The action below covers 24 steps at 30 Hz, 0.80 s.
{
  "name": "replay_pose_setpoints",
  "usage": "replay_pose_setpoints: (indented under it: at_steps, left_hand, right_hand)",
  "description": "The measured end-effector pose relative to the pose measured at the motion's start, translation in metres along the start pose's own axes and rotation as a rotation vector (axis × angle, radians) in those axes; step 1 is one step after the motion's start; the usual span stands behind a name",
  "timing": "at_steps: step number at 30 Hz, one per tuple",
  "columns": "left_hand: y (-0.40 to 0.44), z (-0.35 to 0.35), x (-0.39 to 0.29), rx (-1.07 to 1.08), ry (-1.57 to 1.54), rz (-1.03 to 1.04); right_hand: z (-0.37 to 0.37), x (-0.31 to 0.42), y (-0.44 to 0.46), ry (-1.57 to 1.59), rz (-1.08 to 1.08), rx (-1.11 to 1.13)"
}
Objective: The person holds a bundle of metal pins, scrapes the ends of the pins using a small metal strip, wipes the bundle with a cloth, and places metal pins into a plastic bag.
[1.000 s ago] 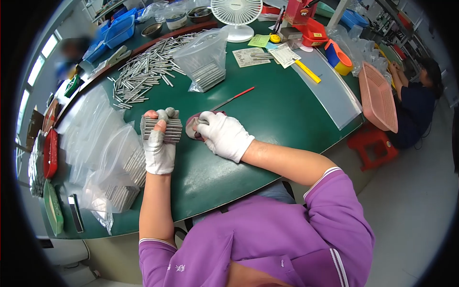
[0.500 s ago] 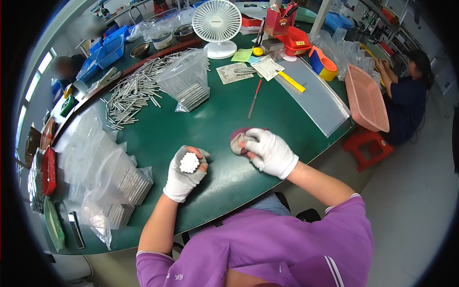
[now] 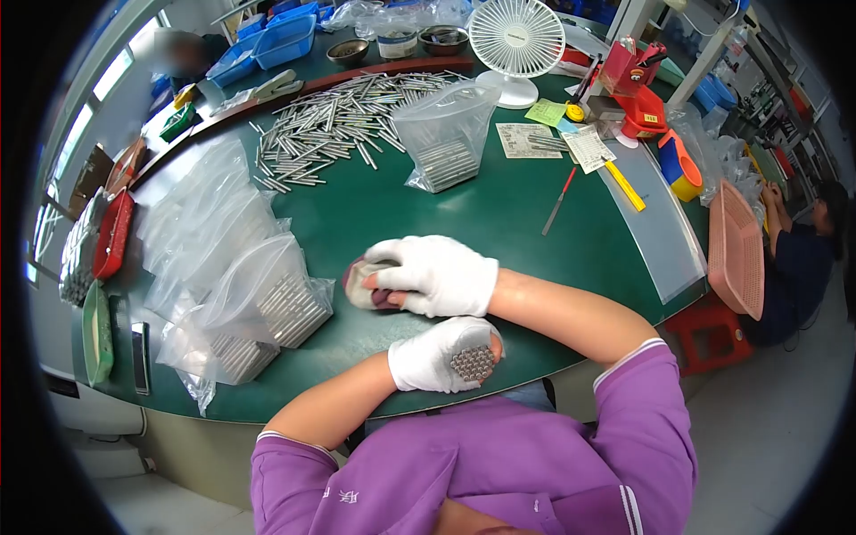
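Note:
My left hand (image 3: 426, 358), in a white glove, is closed round a bundle of thin metal rods (image 3: 473, 363). The rods' round ends face up toward me, near the table's front edge. Just beyond it, my right hand (image 3: 437, 275), also gloved, grips a wadded grey and maroon cloth (image 3: 364, 283) against the green table (image 3: 428, 218). Its fingers curl over the cloth, and my right forearm passes beside the left hand. Bags of rods (image 3: 290, 308) lie to the left of the cloth.
Loose metal rods (image 3: 330, 125) are piled at the back, beside an upright bag of rods (image 3: 446, 147). A white fan (image 3: 515, 40) stands behind. A thin red-handled tool (image 3: 560, 201), a yellow cutter (image 3: 624, 185) and a pink basket (image 3: 736, 254) are on the right. Another person sits beyond.
My right hand has swept left with the cloth. My left hand has moved right and nearer to me, turning the rod bundle's end; the view has also shifted.

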<state>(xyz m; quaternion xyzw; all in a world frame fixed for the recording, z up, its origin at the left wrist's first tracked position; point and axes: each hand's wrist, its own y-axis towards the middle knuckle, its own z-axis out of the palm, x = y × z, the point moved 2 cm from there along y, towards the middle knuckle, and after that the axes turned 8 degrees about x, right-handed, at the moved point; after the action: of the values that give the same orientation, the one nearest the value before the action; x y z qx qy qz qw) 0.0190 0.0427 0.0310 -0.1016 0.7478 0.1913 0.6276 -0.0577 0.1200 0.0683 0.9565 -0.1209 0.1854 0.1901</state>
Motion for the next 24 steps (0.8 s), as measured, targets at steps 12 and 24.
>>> replay_pose_setpoints:
  at_steps: [12,24]
  left_hand:
    - [-0.005,-0.004,0.003,-0.014,-0.195,0.005]
    - [-0.004,-0.001,-0.006,-0.083,-0.160,-0.043]
  right_hand:
    - [0.017,-0.054,0.002,-0.309,0.520,-0.164]
    - [-0.064,-0.044,-0.116,-0.138,0.951,-0.187]
